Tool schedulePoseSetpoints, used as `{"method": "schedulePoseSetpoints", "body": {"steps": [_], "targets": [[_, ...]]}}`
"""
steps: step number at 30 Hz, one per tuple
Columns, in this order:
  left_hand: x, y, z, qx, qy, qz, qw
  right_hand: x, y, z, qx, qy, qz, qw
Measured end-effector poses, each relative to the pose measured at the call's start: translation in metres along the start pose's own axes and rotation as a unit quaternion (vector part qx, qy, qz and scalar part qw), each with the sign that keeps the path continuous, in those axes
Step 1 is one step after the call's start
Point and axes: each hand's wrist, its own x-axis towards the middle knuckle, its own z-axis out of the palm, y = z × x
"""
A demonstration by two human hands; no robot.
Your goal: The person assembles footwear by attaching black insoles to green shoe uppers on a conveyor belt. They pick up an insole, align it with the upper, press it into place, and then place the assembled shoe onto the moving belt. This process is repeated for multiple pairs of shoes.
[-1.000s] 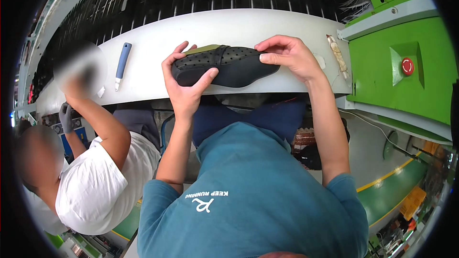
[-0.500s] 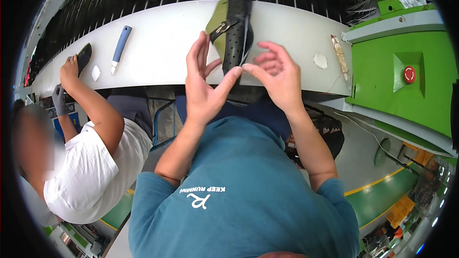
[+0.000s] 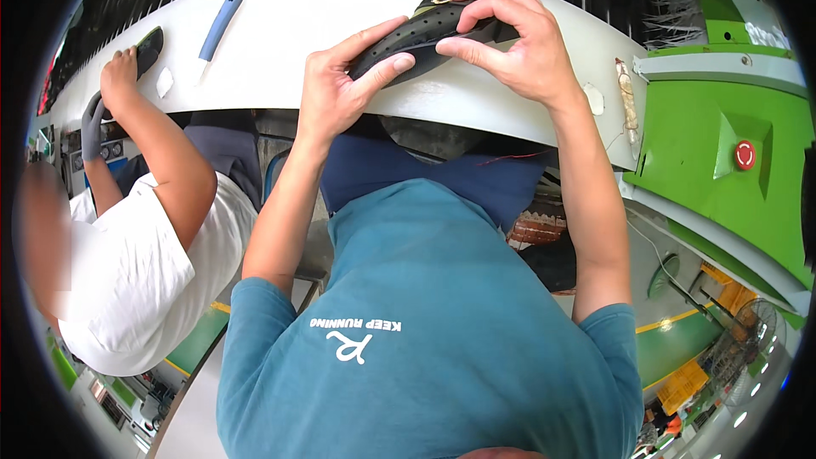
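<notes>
A black shoe with rows of small holes, an olive-green inside and a buckled strap is tilted on its side above the near part of the white table. My left hand grips one end, thumb on the sole edge and fingers along the perforated side. At the buckle end, my right hand is closed round the shoe, fingers over the top and thumb below. The right palm and fingers partly hide that end.
Left on the white table lies a blue-handled tool. A co-worker's hand holds a dark shoe beside a white scrap. At right are a wrapped stick and a green machine with a red button.
The shoe has turned from pointing away from me to lying crosswise, tilted on its side. My hands, open with thumbs at its near end before, now grip both ends.
</notes>
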Motion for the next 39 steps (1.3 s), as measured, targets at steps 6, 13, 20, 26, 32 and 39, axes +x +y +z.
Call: {"method": "schedulePoseSetpoints", "body": {"steps": [6,13,20,26,32,39], "targets": [[0.001,-0.005,0.002,-0.034,0.02,-0.014,0.999,0.007,-0.006,0.005,-0.033,0.009,-0.009,0.999],[0.003,-0.003,0.008,0.065,0.047,0.075,0.994,0.004,0.002,0.014,-0.045,0.055,-0.046,0.996],[0.009,0.004,0.006,0.097,0.052,0.077,0.991,0.002,0.001,0.021,-0.096,0.09,-0.04,0.99],[0.026,0.013,-0.009,0.159,-0.014,0.138,0.978,0.0,0.004,0.006,-0.034,0.043,-0.016,0.998],[0.042,0.022,0.009,0.239,-0.012,0.158,0.958,-0.009,0.009,0.001,0.024,0.038,0.002,0.999],[0.044,0.014,0.008,0.174,-0.01,0.094,0.98,0.0,0.006,0.002,0.0,0.068,0.002,0.998]]}}
